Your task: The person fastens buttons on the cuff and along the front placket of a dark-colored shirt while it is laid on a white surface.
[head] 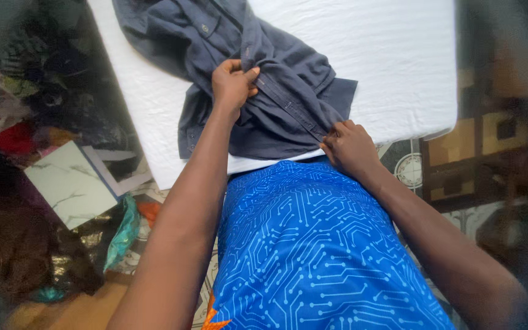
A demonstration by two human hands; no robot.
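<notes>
A dark grey-blue button shirt (276,91) lies crumpled on a white padded board (392,55). My left hand (233,82) pinches a fold of the shirt near its button strip, around the middle of the garment. At the board's near edge my right hand (349,146) grips the shirt's lower hem. Both arms reach forward over my bright blue patterned top (300,244).
To the left of the board, piles of mixed clothes (25,91) and a white marbled tile (71,183) lie on the floor, with a teal bag (123,232) beside them. On the right a patterned rug (465,153) covers the floor.
</notes>
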